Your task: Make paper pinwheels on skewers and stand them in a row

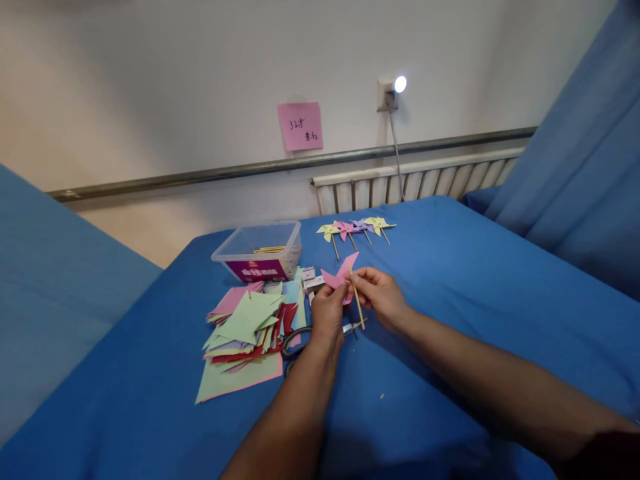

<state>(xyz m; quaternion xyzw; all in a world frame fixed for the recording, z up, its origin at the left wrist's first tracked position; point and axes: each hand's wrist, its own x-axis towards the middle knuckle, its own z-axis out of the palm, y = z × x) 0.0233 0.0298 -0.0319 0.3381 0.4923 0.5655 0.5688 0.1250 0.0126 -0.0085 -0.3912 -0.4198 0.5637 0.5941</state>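
A pink paper pinwheel (342, 275) is pinched in my left hand (330, 308), its folded blades pointing up and to the side. My right hand (381, 293) closes its fingers on a thin wooden stick (359, 303), whose upper end meets the pinwheel's middle and whose lower end slants down. How the two are joined there is too small to make out. Scissors (297, 341) with dark handles lie under and beside my left wrist, partly hidden by it. Small white boxes (313, 281) sit just behind my left hand.
Several finished pinwheels (346, 230) in yellow, pink and purple lie at the back. A clear plastic box (260, 243) holds wooden sticks. Stacked cut paper (249, 317) in several colours covers the left side. Behind the blue-covered table (450, 280) stands a radiator (415, 181).
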